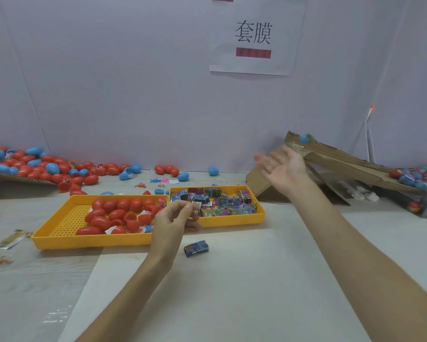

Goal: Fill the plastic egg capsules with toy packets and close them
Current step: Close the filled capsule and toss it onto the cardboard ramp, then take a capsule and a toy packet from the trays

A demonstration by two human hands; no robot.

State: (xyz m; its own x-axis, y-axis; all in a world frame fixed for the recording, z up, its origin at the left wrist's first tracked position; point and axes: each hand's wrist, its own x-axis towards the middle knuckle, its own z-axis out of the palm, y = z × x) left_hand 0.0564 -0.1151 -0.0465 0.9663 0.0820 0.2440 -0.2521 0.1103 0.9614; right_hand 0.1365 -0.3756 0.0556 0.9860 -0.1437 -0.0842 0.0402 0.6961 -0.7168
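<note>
Fingers point(266, 166) spread and palm up, the person's right hand point(285, 166) holds nothing, lifted beyond the right end of the packet tray point(261, 213). Farther right of the tray, a blurred blue egg point(306, 138) shows at the top of a cardboard ramp point(343, 159), sloped, it seems, so that closed eggs point(414, 177) roll down and collect at its low end. The left hand point(173, 218) hovers at the tray's near-left corner, pinching a small packet point(197, 208), likely the next filling. A spare packet point(196, 248) lies just in front of the tray. Left of the tray, a second yellow tray point(59, 240) keeps red eggs within reach; far left, more loose eggs point(34, 164) lie heaped.
</note>
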